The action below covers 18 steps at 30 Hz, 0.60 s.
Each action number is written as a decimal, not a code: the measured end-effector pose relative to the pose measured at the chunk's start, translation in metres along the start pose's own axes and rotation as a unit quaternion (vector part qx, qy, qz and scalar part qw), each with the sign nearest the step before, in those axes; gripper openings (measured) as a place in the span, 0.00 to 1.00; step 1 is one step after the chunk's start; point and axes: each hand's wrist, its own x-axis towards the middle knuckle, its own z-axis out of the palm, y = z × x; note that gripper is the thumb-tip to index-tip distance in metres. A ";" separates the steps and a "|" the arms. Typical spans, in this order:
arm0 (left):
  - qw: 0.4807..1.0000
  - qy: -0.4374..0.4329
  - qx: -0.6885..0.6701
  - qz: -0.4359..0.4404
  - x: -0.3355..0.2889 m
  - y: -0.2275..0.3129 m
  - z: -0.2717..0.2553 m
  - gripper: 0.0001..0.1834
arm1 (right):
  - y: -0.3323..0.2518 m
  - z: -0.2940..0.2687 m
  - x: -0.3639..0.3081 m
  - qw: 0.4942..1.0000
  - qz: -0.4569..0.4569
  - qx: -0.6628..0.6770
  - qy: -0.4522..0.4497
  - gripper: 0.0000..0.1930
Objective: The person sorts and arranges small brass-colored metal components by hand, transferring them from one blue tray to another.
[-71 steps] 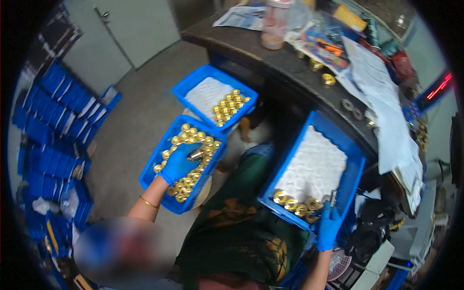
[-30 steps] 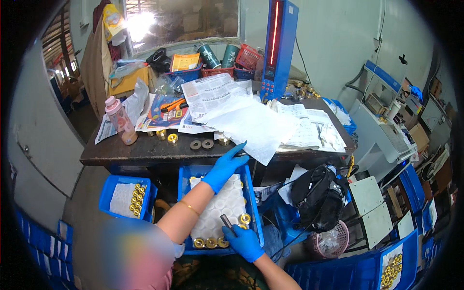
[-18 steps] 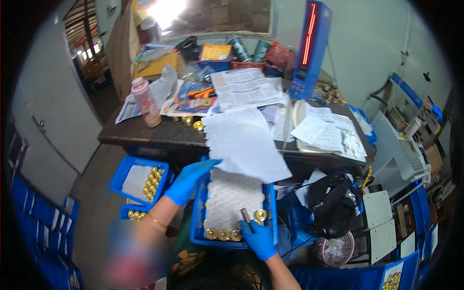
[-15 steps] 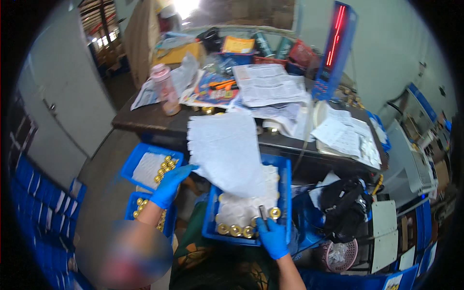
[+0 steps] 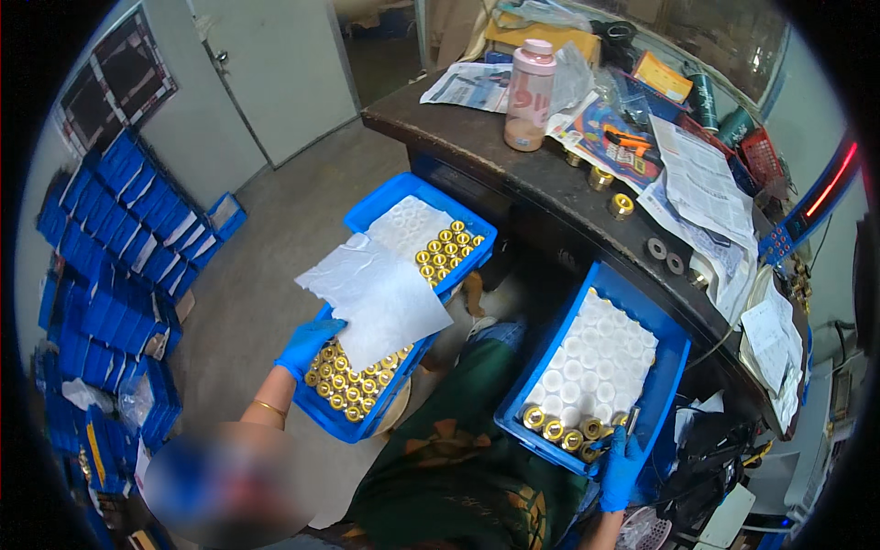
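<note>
Bringing white sheet (image 5: 385,295) from right of brass-filled tray (image 5: 327,419), now part-hiding it. Pinching sheet in left fingers (image 5: 323,329), rod (image 5: 633,419) in right fingers (image 5: 619,449).

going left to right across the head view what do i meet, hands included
Stacked blue boxes, left hand holding a white sheet, pink bottle, right hand holding a small metal rod, blue column with a red light.
</note>
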 end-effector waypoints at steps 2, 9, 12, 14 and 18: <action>0.996 0.033 0.076 0.046 -0.008 0.001 0.009 0.29 | -0.004 0.001 -0.001 1.000 0.008 0.011 -0.007 0.11; 0.979 0.000 0.201 0.032 0.044 -0.085 -0.013 0.26 | 0.000 0.001 0.001 1.000 -0.003 0.031 0.003 0.10; 0.919 -0.038 0.387 0.070 0.049 -0.102 -0.021 0.18 | -0.004 0.002 0.000 0.999 -0.004 0.034 -0.003 0.11; 0.968 -0.008 0.242 0.068 0.051 -0.104 -0.025 0.16 | -0.002 0.001 0.001 0.999 -0.009 0.032 -0.006 0.11; 0.921 0.104 0.366 -0.077 0.017 -0.031 -0.003 0.18 | -0.002 -0.001 0.001 1.000 -0.008 0.026 0.005 0.11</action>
